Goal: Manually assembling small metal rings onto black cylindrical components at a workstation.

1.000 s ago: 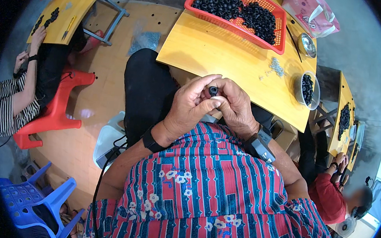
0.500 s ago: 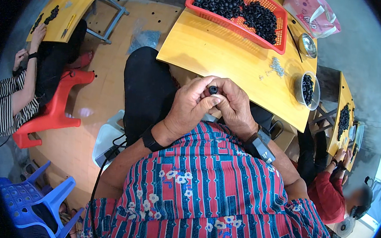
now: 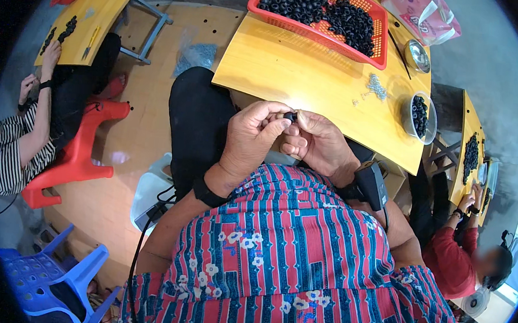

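Note:
In front of my belly, off the near edge of the yellow table (image 3: 290,61), my left hand (image 3: 250,138) pinches a small round black part (image 3: 290,116) between thumb and forefinger. The thumb and fingers of my right hand (image 3: 321,146) close on the part's other side, the remaining fingers curled under. Fingertips cover much of the part, so its hole is hidden now. A red plastic basket (image 3: 316,31) of similar black rings stands at the table's far side. On the right corner a clear tub (image 3: 431,127) holds more of them.
Small clear or silvery pieces (image 3: 376,87) lie loose on the table near a metal bowl (image 3: 418,56) and a thin dark rod (image 3: 399,53). A pink bag (image 3: 422,15) sits behind. People work at tables left and right. A blue chair (image 3: 52,279) stands lower left.
Both hands have turned the black part, so its hole no longer faces up. My right hand has rolled and drawn slightly away from the left, its fingers now curled beneath.

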Tool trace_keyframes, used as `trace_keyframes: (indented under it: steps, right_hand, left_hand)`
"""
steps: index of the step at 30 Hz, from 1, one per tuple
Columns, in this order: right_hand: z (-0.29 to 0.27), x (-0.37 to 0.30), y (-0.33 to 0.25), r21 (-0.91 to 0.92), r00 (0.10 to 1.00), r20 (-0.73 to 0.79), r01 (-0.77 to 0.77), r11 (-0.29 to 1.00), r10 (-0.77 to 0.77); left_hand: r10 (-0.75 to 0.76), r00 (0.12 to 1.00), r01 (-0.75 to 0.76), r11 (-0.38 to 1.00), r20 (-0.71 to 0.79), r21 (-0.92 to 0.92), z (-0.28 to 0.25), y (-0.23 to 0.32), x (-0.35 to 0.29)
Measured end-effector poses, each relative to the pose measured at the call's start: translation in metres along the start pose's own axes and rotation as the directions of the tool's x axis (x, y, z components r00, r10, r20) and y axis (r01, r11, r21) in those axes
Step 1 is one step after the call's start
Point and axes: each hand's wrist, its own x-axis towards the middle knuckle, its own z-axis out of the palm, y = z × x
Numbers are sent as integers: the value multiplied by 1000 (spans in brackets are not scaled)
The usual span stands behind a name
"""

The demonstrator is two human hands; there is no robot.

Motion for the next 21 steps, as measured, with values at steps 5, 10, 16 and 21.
trace_keyframes:
  steps: [5, 10, 16, 21]
  right_hand:
    - [-6, -1, 2, 7, 1000, -7, -14, 1000, 14]
    - [-8, -1, 4, 2, 999, -27, -37, 999, 37]
    - [-4, 0, -2, -60, 997, -58, -59, 996, 55]
    - [-6, 0, -4, -163, 999, -28, -45, 986, 41]
  left_hand:
    - [65, 998, -65, 997, -16, 29, 1, -4, 1]
    - [51, 999, -50, 999, -20, 21, 2, -4, -1]
    - [28, 999, -28, 1000, -30, 14, 2, -4, 1]
    - [72, 997, -72, 997, -13, 13, 1, 1, 2]
